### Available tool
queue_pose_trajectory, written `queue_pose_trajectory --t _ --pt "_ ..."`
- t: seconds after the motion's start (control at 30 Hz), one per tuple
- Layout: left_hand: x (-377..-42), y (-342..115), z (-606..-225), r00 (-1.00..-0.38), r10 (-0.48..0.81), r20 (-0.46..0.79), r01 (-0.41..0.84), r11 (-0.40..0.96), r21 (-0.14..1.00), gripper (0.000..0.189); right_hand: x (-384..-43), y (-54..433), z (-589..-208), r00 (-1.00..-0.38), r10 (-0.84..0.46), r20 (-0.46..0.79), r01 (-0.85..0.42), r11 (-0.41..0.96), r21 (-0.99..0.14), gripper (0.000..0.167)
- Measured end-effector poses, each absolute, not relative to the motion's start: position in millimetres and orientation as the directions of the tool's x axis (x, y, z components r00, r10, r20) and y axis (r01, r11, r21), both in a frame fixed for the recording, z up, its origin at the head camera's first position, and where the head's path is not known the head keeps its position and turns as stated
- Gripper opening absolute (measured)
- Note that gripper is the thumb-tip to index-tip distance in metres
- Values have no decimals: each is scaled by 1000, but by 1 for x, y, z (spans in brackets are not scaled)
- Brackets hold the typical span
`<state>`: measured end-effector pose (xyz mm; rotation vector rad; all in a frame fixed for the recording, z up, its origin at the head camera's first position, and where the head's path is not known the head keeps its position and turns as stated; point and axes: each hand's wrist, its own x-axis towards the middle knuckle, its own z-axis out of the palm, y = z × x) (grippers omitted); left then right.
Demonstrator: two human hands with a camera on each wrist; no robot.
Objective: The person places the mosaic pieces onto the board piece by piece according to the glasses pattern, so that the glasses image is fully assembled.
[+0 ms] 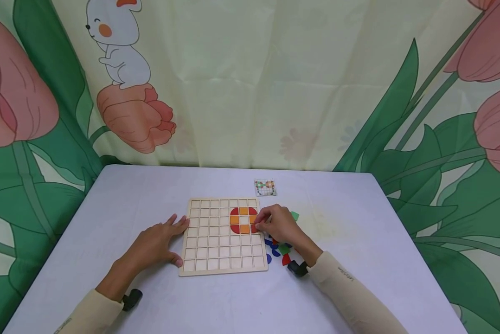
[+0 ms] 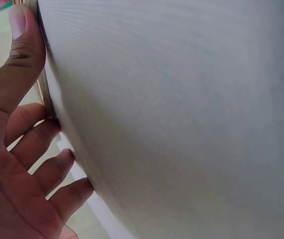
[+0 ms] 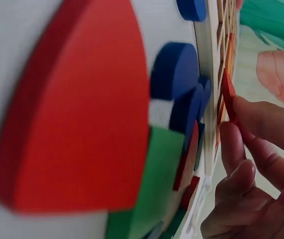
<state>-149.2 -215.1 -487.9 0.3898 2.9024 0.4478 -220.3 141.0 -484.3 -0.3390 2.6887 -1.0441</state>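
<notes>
The board point(image 1: 222, 272) lies on the white table point(image 1: 337, 283), in the lower middle of the head frame. At its right edge, the right hand point(image 1: 280, 223) pinches a red piece point(image 3: 228, 94) between thumb and finger; in the right-wrist frame that piece is tilted against the board, right of centre. Whether it is fully seated, I cannot tell. It is at the lower-right corner of a ring of red corners point(image 1: 234, 212) and orange squares point(image 1: 243, 211) around a bare cell in the board's upper right.

The left hand point(image 1: 154, 243) grips nothing: its fingers are spread, fingertips and thumb touching the board's left edge.

Just right of the board, partly under the right forearm, lie loose blue, green and red pieces point(image 1: 286, 260). A green piece point(image 1: 294, 215) shows beyond the right hand. The card point(image 1: 265, 187) lies above the board's upper-right corner.
</notes>
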Motion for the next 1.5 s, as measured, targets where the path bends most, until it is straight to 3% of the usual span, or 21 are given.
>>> queue_pose_trajectory --t 0.67,1.13,1.5 --pt "-150 -216 -490 -950 284 -133 229 918 325 123 -220 139 -486 -953 -279 -115 -142 749 -647 13" --pt "-149 -215 -486 -946 300 -121 248 913 325 122 -223 166 -477 -984 -157 -89 -55 731 -681 7" --pt "-149 -216 -486 -946 300 -120 250 915 316 122 -222 195 -479 -987 -143 -79 -51 732 -679 13"
